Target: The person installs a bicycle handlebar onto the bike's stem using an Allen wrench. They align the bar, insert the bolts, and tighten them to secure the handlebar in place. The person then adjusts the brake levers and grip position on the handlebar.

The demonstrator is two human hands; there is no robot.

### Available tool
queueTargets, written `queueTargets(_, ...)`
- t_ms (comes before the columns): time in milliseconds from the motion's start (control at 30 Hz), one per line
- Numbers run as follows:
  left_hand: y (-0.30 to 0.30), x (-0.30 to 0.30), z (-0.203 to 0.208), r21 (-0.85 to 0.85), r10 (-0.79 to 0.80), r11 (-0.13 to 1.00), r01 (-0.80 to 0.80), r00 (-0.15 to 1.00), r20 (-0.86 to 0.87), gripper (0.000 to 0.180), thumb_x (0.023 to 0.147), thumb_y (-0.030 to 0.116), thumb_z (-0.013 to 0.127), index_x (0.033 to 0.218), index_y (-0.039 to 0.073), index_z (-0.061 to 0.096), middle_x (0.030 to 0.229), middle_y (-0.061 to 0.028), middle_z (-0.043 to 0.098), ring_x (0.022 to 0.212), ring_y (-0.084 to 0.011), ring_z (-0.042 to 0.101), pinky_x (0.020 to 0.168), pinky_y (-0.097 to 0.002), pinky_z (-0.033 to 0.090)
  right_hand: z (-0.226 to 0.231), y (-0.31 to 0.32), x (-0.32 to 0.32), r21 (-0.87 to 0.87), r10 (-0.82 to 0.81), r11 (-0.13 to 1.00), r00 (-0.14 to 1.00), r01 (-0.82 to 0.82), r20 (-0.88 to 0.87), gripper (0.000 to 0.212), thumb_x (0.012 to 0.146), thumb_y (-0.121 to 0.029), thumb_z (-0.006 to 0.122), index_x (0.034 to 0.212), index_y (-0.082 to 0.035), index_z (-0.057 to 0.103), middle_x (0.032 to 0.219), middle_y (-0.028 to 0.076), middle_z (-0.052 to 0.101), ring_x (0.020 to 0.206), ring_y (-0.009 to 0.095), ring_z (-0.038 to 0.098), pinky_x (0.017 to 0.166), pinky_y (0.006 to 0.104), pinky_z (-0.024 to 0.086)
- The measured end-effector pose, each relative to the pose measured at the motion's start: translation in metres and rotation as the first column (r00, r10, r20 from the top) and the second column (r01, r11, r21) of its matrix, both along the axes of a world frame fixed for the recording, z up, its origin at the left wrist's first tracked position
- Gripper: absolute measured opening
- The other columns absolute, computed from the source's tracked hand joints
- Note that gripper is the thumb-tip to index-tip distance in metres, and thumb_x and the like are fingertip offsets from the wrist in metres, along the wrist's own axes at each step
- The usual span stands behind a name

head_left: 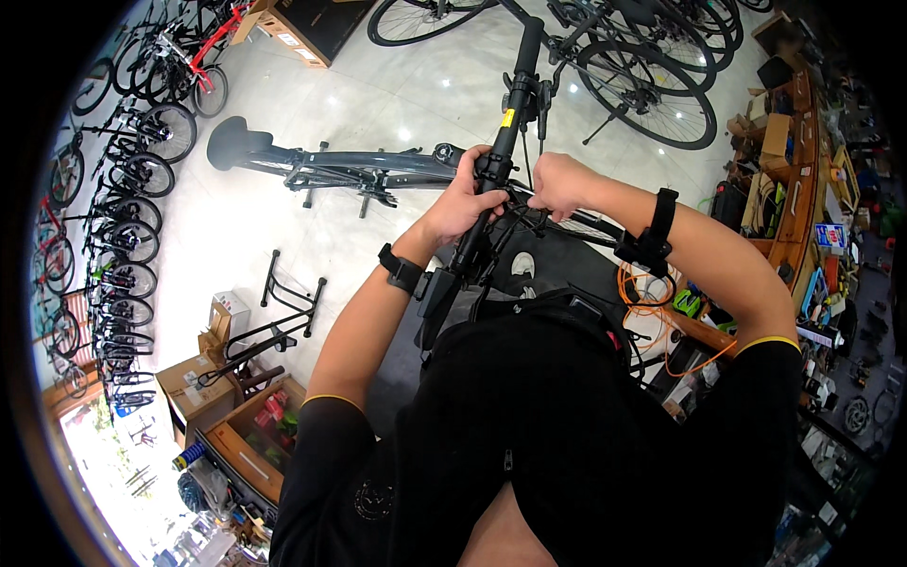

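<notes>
The trouble I'd watch for is in those cables (519, 215) — bunched close by the middle of the handlebar (502, 140), they could get kinked or snagged if the right hand (564, 181) tugged carelessly. The bar might also swing round if the left hand (466, 200) slackened its hold, since that looks like its main support. The left is closed around the bar's centre, fingers over the far side, thumb along the near. The right has its fingers curled in, tips down among the cables; whether they pinch a cable or something small, I can't tell from here.

The bicycle (364, 163) appears upright on the pale, glossy floor (217, 236), directly in front of the person (567, 406). Its frame (416, 166) is dark and shiny, its saddle (236, 144) blackish, its bar black with 1 yellow label (508, 118).
</notes>
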State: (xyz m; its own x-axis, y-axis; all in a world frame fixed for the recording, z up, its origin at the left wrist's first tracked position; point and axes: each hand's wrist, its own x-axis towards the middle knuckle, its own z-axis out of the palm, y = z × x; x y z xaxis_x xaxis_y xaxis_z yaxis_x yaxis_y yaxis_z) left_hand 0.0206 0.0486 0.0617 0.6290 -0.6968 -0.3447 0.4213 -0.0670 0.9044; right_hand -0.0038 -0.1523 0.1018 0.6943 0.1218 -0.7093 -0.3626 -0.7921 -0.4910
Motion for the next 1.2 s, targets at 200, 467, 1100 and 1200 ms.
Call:
queueTargets(200, -0.001, 0.000, 0.004, -0.005, 0.004, 1.000, -0.005, 1.000, -0.009, 0.070, 0.088, -0.002, 0.059, 0.142, 0.015, 0.017, 0.085, -0.0079, 0.058, 0.069, -0.0109, 0.057, 0.062, -0.0235, 0.050, 0.001, -0.004, -0.003, 0.179, -0.150, 0.970, 0.983, 0.167, -0.105, 0.026, 0.089, -0.017, 0.063, 0.077, 0.006, 0.062, 0.063, 0.009, 0.060, 0.052, 0.016, 0.060, 0.046, 0.0307, 0.051)
queueTargets(467, 0.000, -0.001, 0.003, -0.027, 0.014, 1.000, -0.014, 1.000, -0.015, 0.069, 0.088, -0.002, 0.058, 0.142, 0.015, 0.018, 0.089, -0.0100, 0.060, 0.069, -0.0108, 0.056, 0.064, -0.0239, 0.049, -0.002, 0.000, -0.002, 0.038, -0.067, 0.997, 0.996, 0.065, 0.055, 0.031, 0.086, -0.019, 0.068, 0.072, 0.007, 0.060, 0.063, 0.012, 0.061, 0.050, 0.017, 0.060, 0.046, 0.0308, 0.051)
queueTargets(1100, 0.000, -0.001, 0.007, -0.023, 0.033, 0.999, -0.034, 0.999, -0.031, 0.067, 0.089, -0.002, 0.056, 0.142, 0.013, 0.019, 0.092, -0.0093, 0.056, 0.072, -0.0115, 0.057, 0.063, -0.0239, 0.050, 0.001, 0.001, -0.002, 0.093, -0.144, 0.985, 0.990, 0.144, -0.009, 0.021, 0.088, -0.014, 0.065, 0.080, 0.005, 0.060, 0.067, 0.009, 0.061, 0.054, 0.016, 0.061, 0.047, 0.0310, 0.051)
queueTargets(1200, -0.003, -0.002, 0.005, 0.011, 0.039, 0.999, -0.040, 0.999, 0.020, 0.067, 0.089, -0.002, 0.057, 0.142, 0.012, 0.019, 0.092, -0.0091, 0.055, 0.073, -0.0120, 0.057, 0.063, -0.0245, 0.050, -0.007, -0.002, -0.001, 0.186, -0.164, 0.967, 0.985, 0.172, -0.056, 0.022, 0.089, -0.014, 0.063, 0.078, 0.005, 0.060, 0.065, 0.010, 0.060, 0.052, 0.016, 0.059, 0.046, 0.0300, 0.049)
